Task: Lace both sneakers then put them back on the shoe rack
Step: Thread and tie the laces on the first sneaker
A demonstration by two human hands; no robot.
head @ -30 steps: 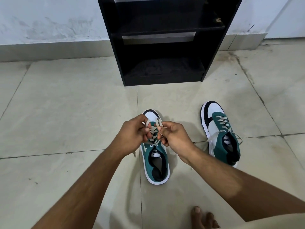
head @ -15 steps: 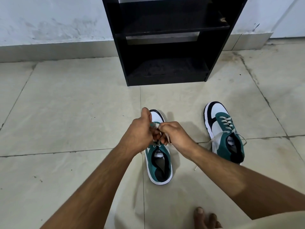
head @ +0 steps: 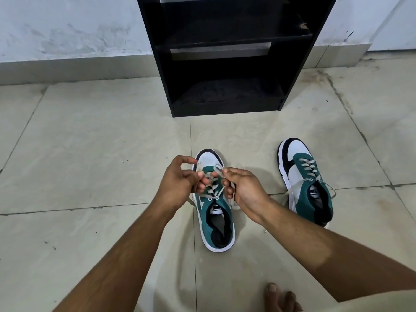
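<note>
Lacing noted at centre frame.
I saw the left hand (head: 177, 181) and right hand (head: 244, 188) pinching the lace (head: 216, 174) over the near sneaker (head: 215, 203); second sneaker (head: 306, 181) right of it, shoe rack (head: 225, 55) at top.

home entryway, shoe rack (head: 225, 52), tiled floor (head: 90, 154)

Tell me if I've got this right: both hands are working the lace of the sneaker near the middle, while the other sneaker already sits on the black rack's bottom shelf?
Not quite. The other sneaker lies on the floor tiles, not on the black rack; the head view shows that. Both hands, left and right, do work the lace of the middle sneaker.
</note>
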